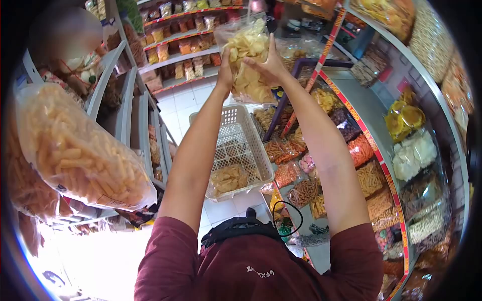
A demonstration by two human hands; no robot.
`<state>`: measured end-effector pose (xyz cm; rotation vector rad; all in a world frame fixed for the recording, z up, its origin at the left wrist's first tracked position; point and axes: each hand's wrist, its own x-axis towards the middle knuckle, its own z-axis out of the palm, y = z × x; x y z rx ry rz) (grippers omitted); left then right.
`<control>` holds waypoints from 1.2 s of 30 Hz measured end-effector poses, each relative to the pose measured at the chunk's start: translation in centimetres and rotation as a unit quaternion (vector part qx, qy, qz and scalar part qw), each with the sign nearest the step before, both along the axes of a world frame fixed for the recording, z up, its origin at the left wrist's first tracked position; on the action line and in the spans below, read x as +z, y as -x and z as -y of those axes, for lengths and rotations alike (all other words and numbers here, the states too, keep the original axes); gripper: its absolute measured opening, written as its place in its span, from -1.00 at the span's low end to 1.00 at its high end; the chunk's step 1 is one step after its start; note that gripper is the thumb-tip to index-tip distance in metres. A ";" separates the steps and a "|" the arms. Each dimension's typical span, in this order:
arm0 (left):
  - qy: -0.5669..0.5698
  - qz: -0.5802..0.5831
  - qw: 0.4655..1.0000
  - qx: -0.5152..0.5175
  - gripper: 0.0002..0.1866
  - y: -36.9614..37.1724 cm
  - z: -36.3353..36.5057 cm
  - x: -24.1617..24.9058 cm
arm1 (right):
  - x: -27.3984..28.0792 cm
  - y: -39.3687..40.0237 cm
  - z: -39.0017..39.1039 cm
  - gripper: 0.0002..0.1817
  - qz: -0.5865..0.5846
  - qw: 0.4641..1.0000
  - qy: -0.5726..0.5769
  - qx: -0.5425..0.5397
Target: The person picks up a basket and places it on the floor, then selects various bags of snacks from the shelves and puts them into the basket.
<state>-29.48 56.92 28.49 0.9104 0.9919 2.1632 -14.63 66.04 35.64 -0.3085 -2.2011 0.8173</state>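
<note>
Held up in front of me at arm's length is a clear bag of chips [247, 45], pale yellow and flat. My left hand [225, 72] presses against its left side, and my right hand [268, 64] grips the right side with the thumb across the front. Below the bag, a cream plastic basket [256, 143] with perforated walls stands near the floor. One bag of light brown snacks [227, 179] lies in the near end of the basket.
Shelves [346, 93] of bagged snacks with red price strips run along the right. A large bag of stick snacks [83, 150] hangs close on the left, beside grey racks [123, 108]. Another person [75, 55] is at upper left. White floor tiles [188, 103] show between.
</note>
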 end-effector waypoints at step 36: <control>0.089 0.536 0.767 0.341 0.06 -0.1 4.2 -59.3 | -53.8 18.5 -2.0 0.47 0.495 0.785 -0.174 0.329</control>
